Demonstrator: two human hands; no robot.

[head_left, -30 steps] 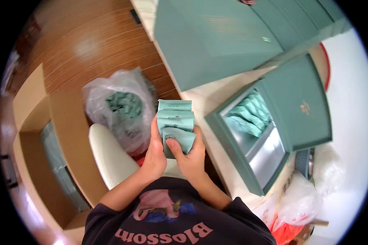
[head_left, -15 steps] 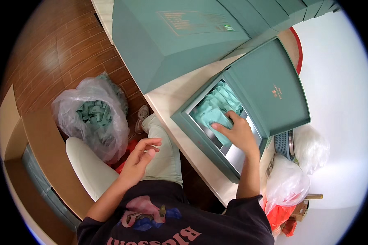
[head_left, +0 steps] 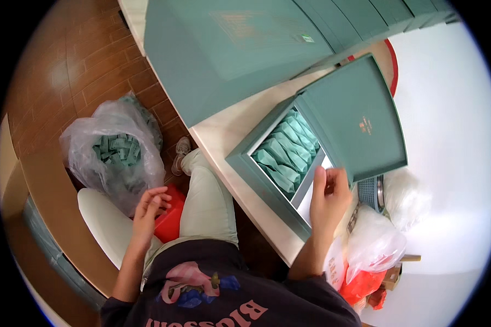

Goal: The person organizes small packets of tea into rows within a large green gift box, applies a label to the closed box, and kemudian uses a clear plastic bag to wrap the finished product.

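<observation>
A green gift box [head_left: 267, 188] stands on the table with its lid [head_left: 360, 120] tilted back. Its far compartment holds several pale green packets [head_left: 286, 147] packed in rows; a divider sets off a bare, light-coloured section nearest me. Over that near section and the lid's lower edge is my right hand [head_left: 330, 199], fingers curled inward, with nothing visible in them. My left hand [head_left: 148, 210] hovers above my lap by the plastic bag's rim, its fingers loosely bent and apart, holding nothing. Inside that clear plastic bag [head_left: 79, 158] lie many small green packets [head_left: 117, 148].
Large closed green boxes [head_left: 229, 60] line the far side of the table [head_left: 215, 136]. At my left is an open cardboard box [head_left: 60, 201]. To the right sit a blue-grey basket [head_left: 370, 192] and plastic bags [head_left: 373, 237]. A red thing [head_left: 171, 215] shows between my legs.
My right hand has left the packets in the box and drawn back toward me. The packets now lie in neat rows. My left hand has moved left and lower, toward the plastic bag.
</observation>
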